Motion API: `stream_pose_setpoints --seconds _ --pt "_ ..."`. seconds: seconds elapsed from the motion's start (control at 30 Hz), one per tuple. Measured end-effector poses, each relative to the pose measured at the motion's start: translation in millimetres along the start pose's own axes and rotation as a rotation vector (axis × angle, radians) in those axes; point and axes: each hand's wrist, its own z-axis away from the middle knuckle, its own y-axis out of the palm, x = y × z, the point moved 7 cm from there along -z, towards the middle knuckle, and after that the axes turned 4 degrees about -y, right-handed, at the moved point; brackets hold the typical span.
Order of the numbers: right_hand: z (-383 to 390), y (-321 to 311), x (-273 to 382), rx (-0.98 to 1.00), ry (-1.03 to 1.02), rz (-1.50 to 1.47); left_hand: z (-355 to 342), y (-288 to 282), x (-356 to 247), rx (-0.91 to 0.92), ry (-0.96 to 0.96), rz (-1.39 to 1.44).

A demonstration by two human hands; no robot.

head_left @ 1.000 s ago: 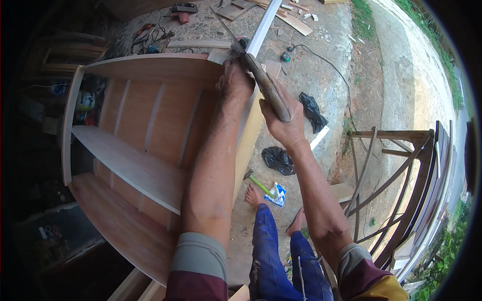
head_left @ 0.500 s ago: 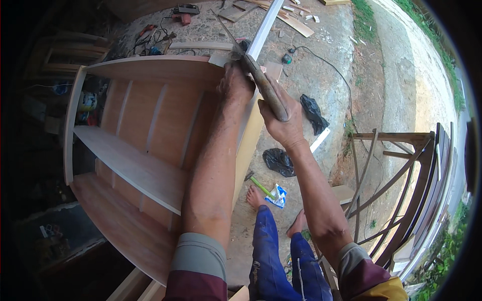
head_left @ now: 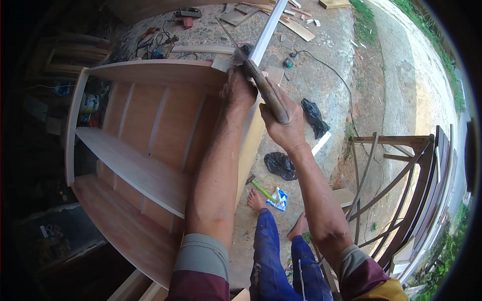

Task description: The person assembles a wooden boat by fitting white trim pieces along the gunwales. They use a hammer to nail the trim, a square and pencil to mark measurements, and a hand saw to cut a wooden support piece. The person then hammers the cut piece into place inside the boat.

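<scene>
My right hand [head_left: 286, 130] is closed round the worn wooden handle of a handsaw [head_left: 267, 93], whose narrow blade points away to the upper left. My left hand [head_left: 237, 88] is curled at the far corner of a wooden shelf cabinet [head_left: 138, 165], gripping beside a long white strip [head_left: 264, 35]; the saw crosses this strip near the hand. The saw handle partly hides what the left fingers hold and where the blade meets the strip.
Power tools [head_left: 183, 22], cords and offcuts [head_left: 296, 27] lie on the rough ground beyond. Two black plastic bags [head_left: 315, 118], a green-handled hammer [head_left: 263, 190] and a blue-white packet [head_left: 278, 200] are near my bare feet [head_left: 257, 200]. A wooden trestle [head_left: 389, 140] stands at right.
The saw and my right hand have shifted slightly toward me, the blade tip lower in view. The whole view has drifted a little; my left hand keeps its place at the corner.
</scene>
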Motion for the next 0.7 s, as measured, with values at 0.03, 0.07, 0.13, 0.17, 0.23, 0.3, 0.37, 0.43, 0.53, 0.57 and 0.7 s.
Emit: stream_pose_setpoints --seconds 0.03,0.07,0.13,0.17,0.23,0.3,0.37,0.43,0.53,0.57,0.7 --pt "-0.4 6.0 -0.2 0.009 -0.019 -0.016 -10.7 -0.6 14.6 0.044 -0.011 -0.035" --pt "31.2 -7.8 10.3 0.081 -0.061 0.110 -8.8 5.0 28.0 0.030 -0.051 -0.056" --pt "117.5 -52.4 23.9 0.145 -0.085 0.179 -10.8 4.0 36.1 -0.005 -0.080 -0.081" --pt "163.4 -76.5 32.8 0.261 -0.039 0.390 -7.7 3.8 36.1 -0.016 -0.077 -0.087" --pt "178.8 -100.1 62.9 0.210 0.007 0.270 -0.2 3.4 32.8 -0.020 -0.078 -0.111" --pt "177.3 -98.7 63.9 0.191 0.038 0.260 -1.1 0.8 30.5 -0.018 -0.086 -0.122" --pt "115.5 -44.6 16.6 0.131 -0.025 0.155 -5.2 9.5 27.9 -0.003 -0.050 -0.069" --pt "19.9 -7.0 11.3 0.041 -0.071 0.068 -11.5 7.9 21.4 0.005 -0.007 -0.046" --pt "11.0 4.2 1.2 0.039 -0.041 0.058 -12.2 7.4 14.0 0.036 -0.014 -0.088" --pt "43.6 -7.1 4.0 0.092 0.013 0.048 -9.7 6.9 24.8 0.042 -0.026 -0.109" --pt "200.4 -97.1 38.2 0.210 -0.050 0.323 -8.4 3.1 38.7 -0.038 -0.103 -0.131"
